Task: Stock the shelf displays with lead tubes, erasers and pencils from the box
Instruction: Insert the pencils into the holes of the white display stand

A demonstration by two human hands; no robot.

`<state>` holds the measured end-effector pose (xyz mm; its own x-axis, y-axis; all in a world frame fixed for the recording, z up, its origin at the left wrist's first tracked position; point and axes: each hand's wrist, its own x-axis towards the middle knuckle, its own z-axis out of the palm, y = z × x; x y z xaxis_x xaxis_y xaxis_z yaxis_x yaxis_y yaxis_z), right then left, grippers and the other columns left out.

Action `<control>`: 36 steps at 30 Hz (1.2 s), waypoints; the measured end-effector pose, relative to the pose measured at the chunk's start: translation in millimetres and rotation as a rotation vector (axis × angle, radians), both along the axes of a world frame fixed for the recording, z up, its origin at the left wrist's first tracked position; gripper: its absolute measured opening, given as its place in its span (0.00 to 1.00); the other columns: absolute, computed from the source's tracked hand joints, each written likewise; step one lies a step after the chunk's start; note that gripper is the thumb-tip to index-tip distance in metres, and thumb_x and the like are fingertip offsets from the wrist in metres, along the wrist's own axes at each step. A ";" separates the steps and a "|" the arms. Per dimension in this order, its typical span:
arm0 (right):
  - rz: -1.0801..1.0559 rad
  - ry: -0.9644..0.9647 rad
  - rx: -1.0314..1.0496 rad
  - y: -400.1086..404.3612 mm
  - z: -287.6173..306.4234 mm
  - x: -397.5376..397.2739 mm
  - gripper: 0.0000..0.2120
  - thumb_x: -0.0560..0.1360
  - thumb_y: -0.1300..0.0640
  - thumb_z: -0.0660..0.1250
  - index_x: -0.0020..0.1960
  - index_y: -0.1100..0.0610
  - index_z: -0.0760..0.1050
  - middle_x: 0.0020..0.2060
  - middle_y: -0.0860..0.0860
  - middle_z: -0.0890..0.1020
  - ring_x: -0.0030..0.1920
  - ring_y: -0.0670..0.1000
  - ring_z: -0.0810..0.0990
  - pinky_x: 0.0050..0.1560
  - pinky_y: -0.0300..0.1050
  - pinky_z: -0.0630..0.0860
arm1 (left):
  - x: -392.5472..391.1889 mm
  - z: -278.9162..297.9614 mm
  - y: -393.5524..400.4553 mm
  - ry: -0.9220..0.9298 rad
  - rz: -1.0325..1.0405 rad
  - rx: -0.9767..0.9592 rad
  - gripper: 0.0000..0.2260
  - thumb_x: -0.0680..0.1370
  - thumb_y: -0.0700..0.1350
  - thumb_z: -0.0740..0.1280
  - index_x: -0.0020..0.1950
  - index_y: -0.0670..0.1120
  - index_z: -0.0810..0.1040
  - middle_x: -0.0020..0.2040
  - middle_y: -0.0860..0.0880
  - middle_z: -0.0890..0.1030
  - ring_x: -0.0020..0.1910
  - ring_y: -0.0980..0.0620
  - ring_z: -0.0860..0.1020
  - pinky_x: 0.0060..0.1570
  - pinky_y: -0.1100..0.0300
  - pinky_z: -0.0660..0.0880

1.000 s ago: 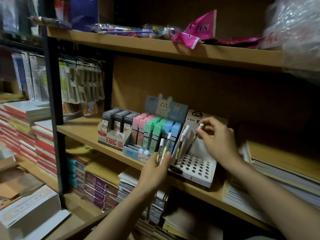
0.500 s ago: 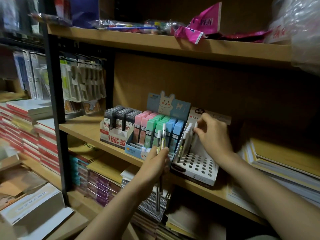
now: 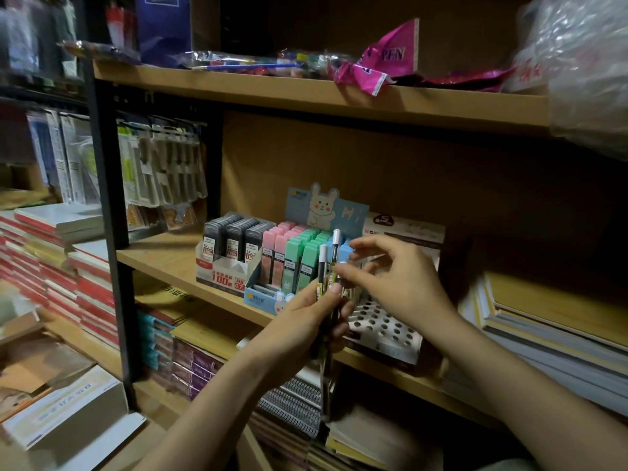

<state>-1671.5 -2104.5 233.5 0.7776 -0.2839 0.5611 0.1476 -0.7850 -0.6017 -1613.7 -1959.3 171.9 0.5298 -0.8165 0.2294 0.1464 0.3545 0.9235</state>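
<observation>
- A person stands at a dim wooden shelf (image 3: pixel 159 256) in a stationery shop, both bare arms reaching in from the near right.
- The left hand (image 3: pixel 306 321) is wrapped around a small bunch of mechanical pencils (image 3: pixel 323 266), held upright with their white caps uppermost. Two caps show clearly; how many pencils are in the bunch cannot be told.
- The right hand (image 3: pixel 394 277) is just right of the caps, thumb and forefinger drawn close together at the bunch. It seems about to pick one pencil out, though it holds nothing that can be made out.
- Behind the hands, on the shelf, stands a white pencil display box (image 3: pixel 384 324) with a grid of round holes. Most holes in view look unfilled. A few pencils appear to stand at its far left, but they are largely hidden by the hands.
- Left of it, touching, a blue bunny-printed display (image 3: pixel 326 205) holds rows of pink, green and blue erasers (image 3: pixel 299 253) and looks full.
- Further left, a red and white carton holds dark lead tubes (image 3: pixel 234 237), also closely packed.
- Judged from this, leads and erasers are stocked. The pencils are the step in hand, with most of the grid left to fill.
- The supply box is not identifiable in view.
</observation>
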 end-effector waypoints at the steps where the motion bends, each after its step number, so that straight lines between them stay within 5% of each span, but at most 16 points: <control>1: -0.011 -0.014 -0.025 0.5 -0.9 -1.1 0.16 0.68 0.44 0.76 0.53 0.46 0.82 0.45 0.41 0.82 0.41 0.38 0.80 0.39 0.26 0.74 | 0.3 1.0 1.0 -0.019 0.008 0.012 0.09 0.82 0.51 0.58 0.58 0.48 0.72 0.39 0.51 0.73 0.33 0.56 0.69 0.35 0.62 0.66; 6: 0.011 0.020 -0.025 1.0 -2.8 -4.5 0.05 0.70 0.46 0.75 0.44 0.46 0.84 0.45 0.42 0.81 0.45 0.40 0.80 0.44 0.31 0.74 | -0.1 1.5 0.7 -0.028 0.015 0.029 0.09 0.83 0.50 0.57 0.58 0.49 0.73 0.41 0.50 0.75 0.34 0.56 0.70 0.35 0.61 0.68; 10: 0.094 0.142 0.237 -2.2 3.3 -9.1 0.03 0.73 0.52 0.73 0.46 0.50 0.84 0.42 0.46 0.85 0.45 0.45 0.83 0.49 0.44 0.80 | -1.2 -0.3 -2.8 0.057 0.018 0.002 0.12 0.84 0.48 0.56 0.62 0.44 0.72 0.43 0.47 0.78 0.35 0.54 0.75 0.34 0.61 0.73; 15: 0.141 0.005 0.591 -25.6 36.8 -25.1 0.03 0.75 0.61 0.68 0.49 0.58 0.80 0.42 0.55 0.85 0.38 0.48 0.85 0.38 0.35 0.80 | 10.2 -7.9 0.0 0.117 0.308 0.079 0.10 0.84 0.47 0.55 0.61 0.46 0.71 0.38 0.48 0.75 0.30 0.55 0.74 0.29 0.62 0.73; 21: -0.160 -0.106 0.024 -43.5 21.8 -14.6 0.03 0.77 0.55 0.68 0.48 0.49 0.75 0.41 0.45 0.82 0.38 0.41 0.83 0.39 0.34 0.79 | 10.2 -17.4 -5.5 -0.019 0.369 0.202 0.10 0.84 0.48 0.55 0.60 0.47 0.74 0.34 0.52 0.68 0.25 0.60 0.65 0.24 0.66 0.62; 28: -0.148 -0.102 0.032 -54.0 1.2 12.4 0.04 0.78 0.58 0.67 0.52 0.52 0.77 0.43 0.47 0.81 0.38 0.39 0.82 0.35 0.26 0.75 | 7.3 -29.6 -13.7 -0.070 0.389 0.312 0.11 0.84 0.49 0.57 0.58 0.46 0.74 0.33 0.53 0.69 0.23 0.61 0.66 0.24 0.67 0.63; 36: -0.120 -0.034 -0.015 -67.5 6.8 9.4 0.07 0.79 0.59 0.65 0.56 0.53 0.79 0.46 0.46 0.82 0.39 0.39 0.83 0.38 0.29 0.78 | 9.5 -39.3 -24.1 -0.183 0.475 0.367 0.05 0.79 0.48 0.67 0.53 0.50 0.76 0.37 0.52 0.76 0.31 0.58 0.74 0.27 0.67 0.67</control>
<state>-1662.1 -2172.0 240.2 0.7187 -0.3653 0.5916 0.0721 -0.8071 -0.5860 -1604.2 -1983.4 132.6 0.8329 -0.5444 0.0999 -0.1211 -0.0031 0.9926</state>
